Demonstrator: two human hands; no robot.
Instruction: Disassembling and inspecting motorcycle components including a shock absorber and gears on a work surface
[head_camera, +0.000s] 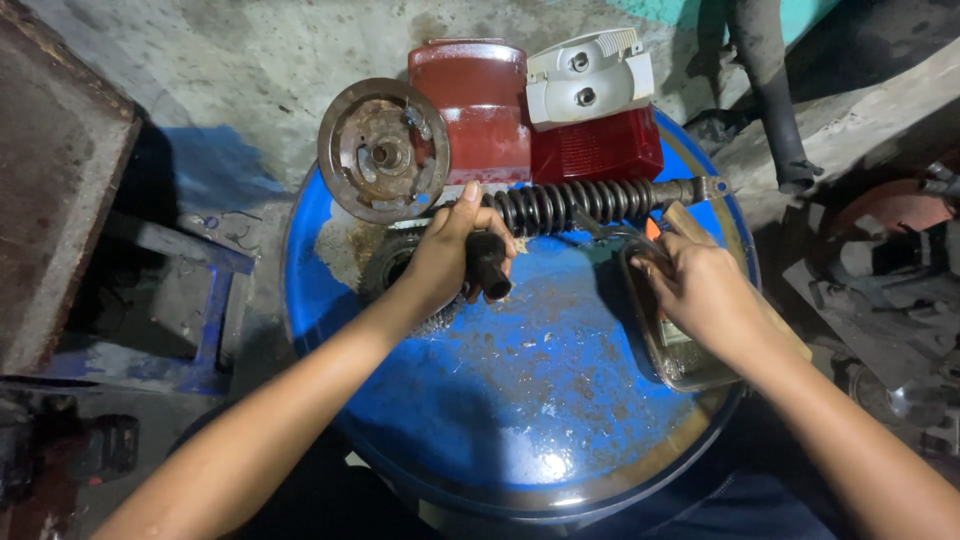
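left hand (445, 255) gripping the black end of a shock absorber (590, 203) on the blue drum (520, 390); right hand (700, 290) clutching a wooden-handled tool (690, 225)

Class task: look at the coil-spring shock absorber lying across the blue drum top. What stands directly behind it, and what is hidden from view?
Behind the shock absorber stand a rusty round pulley, a red housing and a red tail lamp with a white cover. Their bases are hidden.

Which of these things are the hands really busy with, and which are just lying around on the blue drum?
In hand:
- left hand grips the black end of the coil-spring shock absorber
- right hand holds a wooden-handled tool at the metal tray

Lying about:
- rusty round wheel part
- red cover
- red lamp with white back
- blue drum
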